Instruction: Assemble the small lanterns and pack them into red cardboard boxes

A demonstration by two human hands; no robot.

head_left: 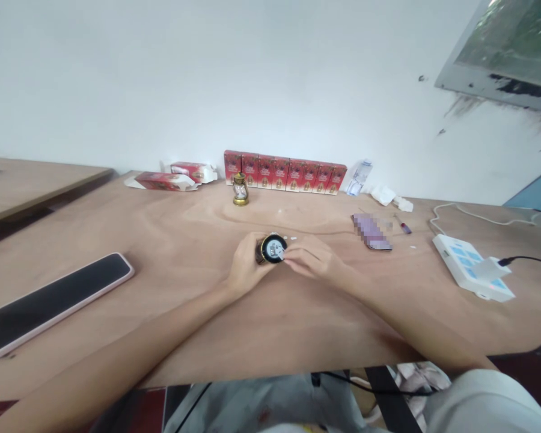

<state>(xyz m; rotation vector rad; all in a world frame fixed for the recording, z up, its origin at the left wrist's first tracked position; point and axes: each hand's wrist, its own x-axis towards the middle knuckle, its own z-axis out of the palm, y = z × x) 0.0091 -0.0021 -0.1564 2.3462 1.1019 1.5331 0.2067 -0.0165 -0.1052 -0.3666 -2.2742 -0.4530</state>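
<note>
My left hand (245,264) is wrapped round a small lantern (265,251), tipped so that its round black-rimmed base faces me. A pale disc with small details shows in the middle of that base. At its right side the fingers of my right hand (313,257) are pinched together on a small whitish piece (281,254), too small to name. Tiny white bits (293,238) lie on the table just behind my hands. Farther back stands a similar brass-coloured lantern (240,191), upright.
Several red boxes (280,173) line the wall, with opened red cartons (165,180) to their left. A black phone-like slab (58,304) lies at left. On the right are a purple packet (370,231), crumpled white paper (383,194) and a white power strip (471,267) with cables.
</note>
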